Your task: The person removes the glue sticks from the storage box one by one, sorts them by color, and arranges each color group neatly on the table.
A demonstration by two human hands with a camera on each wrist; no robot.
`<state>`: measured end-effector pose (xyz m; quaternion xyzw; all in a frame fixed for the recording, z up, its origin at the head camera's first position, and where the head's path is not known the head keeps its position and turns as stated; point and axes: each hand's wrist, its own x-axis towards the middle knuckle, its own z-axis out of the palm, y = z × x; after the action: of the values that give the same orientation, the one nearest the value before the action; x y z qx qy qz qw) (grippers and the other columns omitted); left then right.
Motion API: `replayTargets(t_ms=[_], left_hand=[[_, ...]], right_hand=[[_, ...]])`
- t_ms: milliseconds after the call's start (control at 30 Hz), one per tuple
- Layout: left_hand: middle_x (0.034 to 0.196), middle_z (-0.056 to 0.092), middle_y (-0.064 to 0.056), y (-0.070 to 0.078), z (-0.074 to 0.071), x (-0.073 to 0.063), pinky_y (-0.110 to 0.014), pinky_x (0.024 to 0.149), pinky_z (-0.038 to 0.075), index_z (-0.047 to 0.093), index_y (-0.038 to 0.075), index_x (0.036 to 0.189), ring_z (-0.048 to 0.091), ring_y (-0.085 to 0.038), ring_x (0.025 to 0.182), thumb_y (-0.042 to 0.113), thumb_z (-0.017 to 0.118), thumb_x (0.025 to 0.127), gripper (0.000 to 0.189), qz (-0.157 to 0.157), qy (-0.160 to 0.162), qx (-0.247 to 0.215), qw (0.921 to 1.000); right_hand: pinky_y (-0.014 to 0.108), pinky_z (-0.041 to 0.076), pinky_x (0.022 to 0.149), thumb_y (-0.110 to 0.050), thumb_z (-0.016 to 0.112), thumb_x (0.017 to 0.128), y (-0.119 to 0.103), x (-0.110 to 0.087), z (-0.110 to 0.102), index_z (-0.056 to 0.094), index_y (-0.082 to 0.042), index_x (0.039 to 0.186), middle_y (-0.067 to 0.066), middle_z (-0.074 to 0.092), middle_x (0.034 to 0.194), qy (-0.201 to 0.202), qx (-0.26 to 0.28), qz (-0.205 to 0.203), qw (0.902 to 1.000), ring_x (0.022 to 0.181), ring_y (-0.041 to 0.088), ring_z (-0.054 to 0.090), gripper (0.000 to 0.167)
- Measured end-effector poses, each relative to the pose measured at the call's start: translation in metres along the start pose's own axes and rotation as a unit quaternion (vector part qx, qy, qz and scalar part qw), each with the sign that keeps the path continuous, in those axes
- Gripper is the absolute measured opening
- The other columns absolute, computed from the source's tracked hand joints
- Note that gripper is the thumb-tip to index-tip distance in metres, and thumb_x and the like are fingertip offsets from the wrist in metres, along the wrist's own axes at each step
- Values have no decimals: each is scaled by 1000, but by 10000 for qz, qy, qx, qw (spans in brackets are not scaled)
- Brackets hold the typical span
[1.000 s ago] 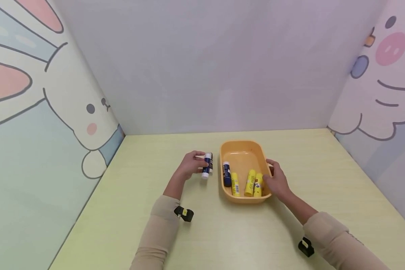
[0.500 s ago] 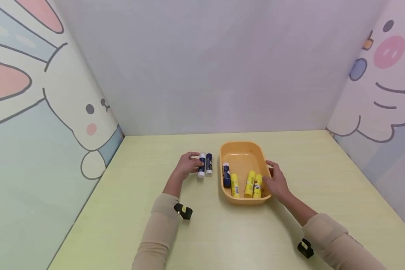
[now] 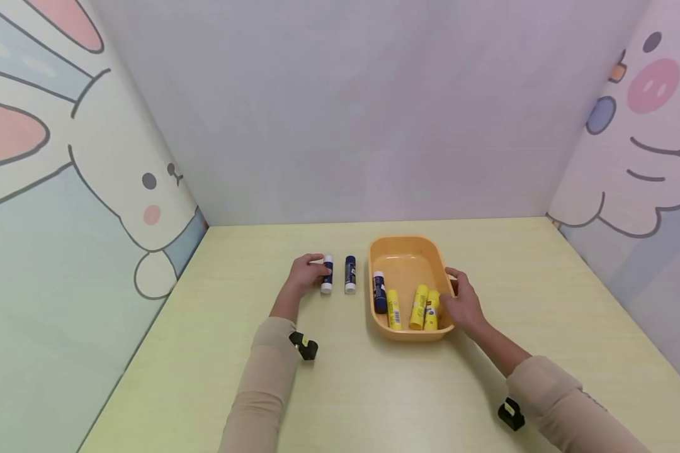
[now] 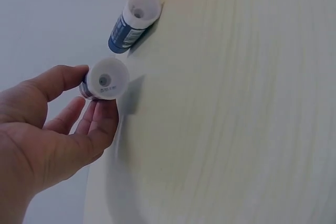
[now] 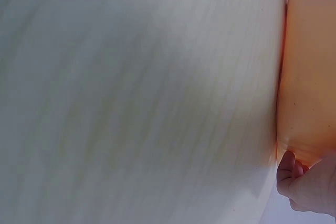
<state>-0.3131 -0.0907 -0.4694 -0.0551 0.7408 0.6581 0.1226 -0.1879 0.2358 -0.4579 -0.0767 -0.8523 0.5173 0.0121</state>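
My left hand (image 3: 307, 274) pinches a glue stick (image 3: 327, 275) with a dark blue label and white ends between thumb and fingers. Its round white end (image 4: 107, 80) faces the left wrist camera, close over the table. Just to its right a second blue glue stick (image 3: 350, 275) lies on the table, apart from it. My right hand (image 3: 463, 304) grips the right side of an orange plastic tray (image 3: 408, 267), thumb over the rim and fingers outside. Inside the tray lie a blue glue stick (image 3: 379, 292) along the left wall and three yellow glue sticks (image 3: 393, 309) near the front.
A pale wood-grain table (image 3: 368, 390) carries everything. Behind it stands a plain light wall (image 3: 340, 126). Side panels show a cartoon rabbit (image 3: 124, 189) on the left and a pig (image 3: 651, 88) on the right. Both wrists wear small black camera mounts (image 3: 304, 346).
My left hand has moved left with its glue stick, widening the gap from the blue one lying on the table. The right hand and the tray stay in place.
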Motion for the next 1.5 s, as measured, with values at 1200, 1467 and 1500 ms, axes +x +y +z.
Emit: replayTargets(t_ms=[1200, 1467, 1500], left_hand=[[116, 59, -19, 0, -1, 4, -33, 76, 50, 60, 1, 121, 60, -26, 94, 10, 75, 77, 47, 31, 715, 1598, 9845], [117, 58, -20, 1, -1, 0, -30, 71, 51, 58, 1, 123, 62, -25, 90, 8, 73, 79, 47, 0, 608, 1425, 9879], [117, 58, -21, 1, -2, -1, -30, 71, 51, 58, 0, 123, 62, -25, 91, 8, 73, 79, 47, -8, 592, 1411, 9882]], right_hand=[[53, 39, 93, 0, 42, 88, 2, -1, 0, 18, -3, 145, 29, 38, 131, 18, 2, 82, 10000, 117, 40, 42, 62], [53, 39, 93, 1, 42, 88, 0, -1, -1, 18, -2, 145, 30, 37, 132, 6, 50, 22, 10000, 118, 41, 41, 61], [53, 39, 93, 2, 42, 88, 0, -1, -1, 18, -2, 145, 30, 37, 132, 3, 54, 21, 10000, 118, 41, 41, 61]])
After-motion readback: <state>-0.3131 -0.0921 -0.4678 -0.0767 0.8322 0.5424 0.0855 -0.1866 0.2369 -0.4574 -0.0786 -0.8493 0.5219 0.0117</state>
